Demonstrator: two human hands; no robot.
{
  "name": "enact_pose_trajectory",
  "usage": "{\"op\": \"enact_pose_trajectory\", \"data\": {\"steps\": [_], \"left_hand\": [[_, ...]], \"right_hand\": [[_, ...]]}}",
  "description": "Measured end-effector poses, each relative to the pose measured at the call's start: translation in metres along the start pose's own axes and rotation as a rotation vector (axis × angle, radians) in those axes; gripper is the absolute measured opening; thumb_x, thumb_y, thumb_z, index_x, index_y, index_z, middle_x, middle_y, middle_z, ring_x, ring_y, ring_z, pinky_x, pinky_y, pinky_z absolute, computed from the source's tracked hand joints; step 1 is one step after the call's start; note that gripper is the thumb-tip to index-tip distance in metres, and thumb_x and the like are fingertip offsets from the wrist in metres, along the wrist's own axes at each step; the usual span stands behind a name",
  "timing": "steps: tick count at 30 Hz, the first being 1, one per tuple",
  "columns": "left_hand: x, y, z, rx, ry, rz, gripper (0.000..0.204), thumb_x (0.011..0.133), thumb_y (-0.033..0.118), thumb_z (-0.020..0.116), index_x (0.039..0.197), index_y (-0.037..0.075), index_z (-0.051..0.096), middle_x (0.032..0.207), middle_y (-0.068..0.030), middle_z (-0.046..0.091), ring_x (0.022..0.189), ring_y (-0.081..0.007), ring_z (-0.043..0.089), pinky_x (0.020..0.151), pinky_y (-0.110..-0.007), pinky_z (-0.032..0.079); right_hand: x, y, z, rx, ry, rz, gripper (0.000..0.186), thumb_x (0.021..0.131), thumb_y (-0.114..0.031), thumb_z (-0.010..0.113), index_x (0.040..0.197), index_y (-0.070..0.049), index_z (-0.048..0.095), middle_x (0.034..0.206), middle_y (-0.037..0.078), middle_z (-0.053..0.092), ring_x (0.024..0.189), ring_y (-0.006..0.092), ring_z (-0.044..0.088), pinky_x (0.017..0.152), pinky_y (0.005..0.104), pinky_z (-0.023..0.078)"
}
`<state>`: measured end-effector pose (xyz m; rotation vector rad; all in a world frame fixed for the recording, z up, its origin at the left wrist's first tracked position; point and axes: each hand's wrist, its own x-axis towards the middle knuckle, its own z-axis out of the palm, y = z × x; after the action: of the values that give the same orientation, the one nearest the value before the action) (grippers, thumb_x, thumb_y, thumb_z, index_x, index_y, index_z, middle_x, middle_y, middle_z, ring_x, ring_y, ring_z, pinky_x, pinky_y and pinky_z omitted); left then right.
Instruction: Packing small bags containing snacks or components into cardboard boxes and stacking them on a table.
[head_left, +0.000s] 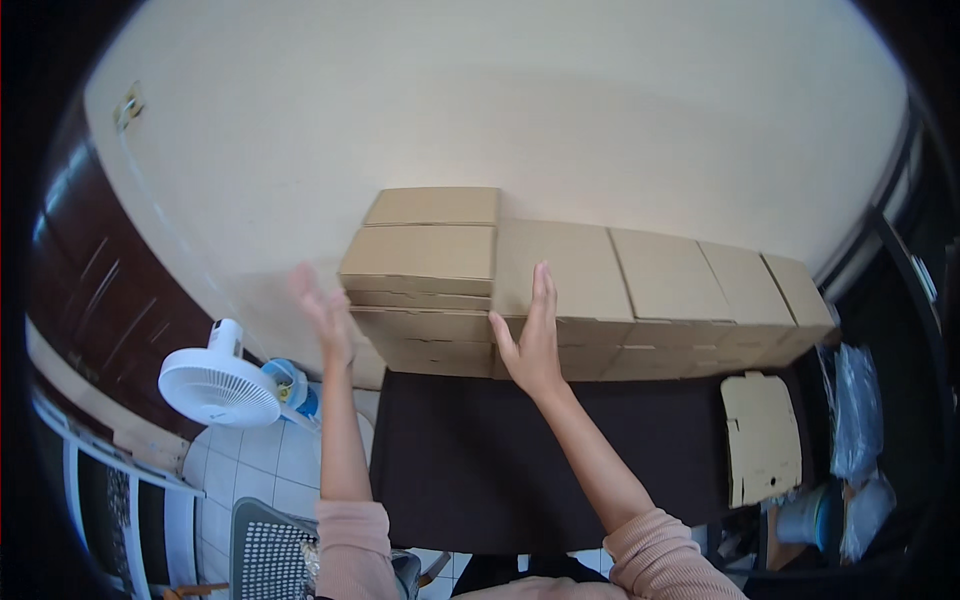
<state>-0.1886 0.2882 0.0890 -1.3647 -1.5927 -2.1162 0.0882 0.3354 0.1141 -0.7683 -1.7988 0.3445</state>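
Note:
Two brown cardboard boxes (418,250) sit on top of a row of like boxes at the left end of the table. My left hand (325,310) is open beside the left side of this upper stack, slightly blurred. On the other side, my right hand (532,345) is open too, fingers together and thumb spread, in front of the stack's right edge. Neither hand holds anything; whether either touches the cardboard I cannot tell. To the right, the row of closed boxes (668,275) runs along the wall, stacked in layers.
A flat unfolded cardboard piece (764,437) lies at the right of the dark table (540,460). A white fan (220,385) and a blue bucket (290,385) stand at the left. A grey chair (268,550) is at lower left. Clear plastic bags (857,415) hang at the right.

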Motion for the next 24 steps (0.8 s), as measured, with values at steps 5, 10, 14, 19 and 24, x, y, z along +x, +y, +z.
{"op": "enact_pose_trajectory", "data": {"steps": [5,10,14,19,24], "left_hand": [[-0.079,0.042,0.006,-0.139,0.233,-0.075,0.055,0.089,0.016,0.045,0.135,0.001,0.019,0.139,-0.0173,0.029,0.124,-0.0294,0.034,0.101,-0.043,0.028],[-0.196,0.084,-0.004,-0.013,0.037,-0.270,0.053,0.089,0.012,0.045,0.134,0.000,0.020,0.137,-0.0186,0.031,0.119,-0.0292,0.039,0.093,-0.038,0.037],[-0.290,0.121,0.021,-0.024,-0.169,-0.513,0.052,0.088,0.009,0.045,0.135,0.004,0.022,0.135,-0.0176,0.033,0.114,-0.0262,0.042,0.086,-0.034,0.040],[-0.374,0.193,0.078,-0.192,-0.410,-0.717,0.051,0.086,0.006,0.047,0.132,0.005,0.025,0.133,-0.0143,0.034,0.109,-0.0226,0.044,0.084,-0.031,0.042],[-0.431,0.251,0.122,-0.417,-0.690,-0.792,0.047,0.088,0.009,0.046,0.131,0.005,0.026,0.129,-0.0142,0.038,0.107,-0.0208,0.047,0.081,-0.030,0.044]], "right_hand": [[-0.106,0.051,-0.119,-0.306,0.007,0.108,0.060,0.075,-0.009,0.064,0.128,-0.001,0.038,0.131,0.018,0.039,0.124,0.0363,0.035,0.103,0.0484,0.027],[-0.211,0.099,-0.265,-0.877,-0.099,0.444,0.065,0.069,-0.011,0.066,0.127,-0.004,0.039,0.135,0.020,0.032,0.129,0.0375,0.026,0.104,0.0550,0.019],[-0.273,0.132,-0.359,-1.129,-0.145,0.766,0.073,0.070,-0.018,0.069,0.130,0.000,0.033,0.139,0.022,0.025,0.131,0.0388,0.020,0.105,0.0552,0.016],[-0.290,0.150,-0.393,-1.093,-0.302,0.774,0.076,0.076,-0.030,0.064,0.135,0.001,0.027,0.142,0.023,0.021,0.133,0.0370,0.018,0.106,0.0555,0.013],[-0.275,0.141,-0.402,-0.929,-0.362,0.823,0.072,0.080,-0.035,0.061,0.132,0.004,0.031,0.140,0.027,0.024,0.132,0.0382,0.021,0.104,0.0565,0.019]]}}
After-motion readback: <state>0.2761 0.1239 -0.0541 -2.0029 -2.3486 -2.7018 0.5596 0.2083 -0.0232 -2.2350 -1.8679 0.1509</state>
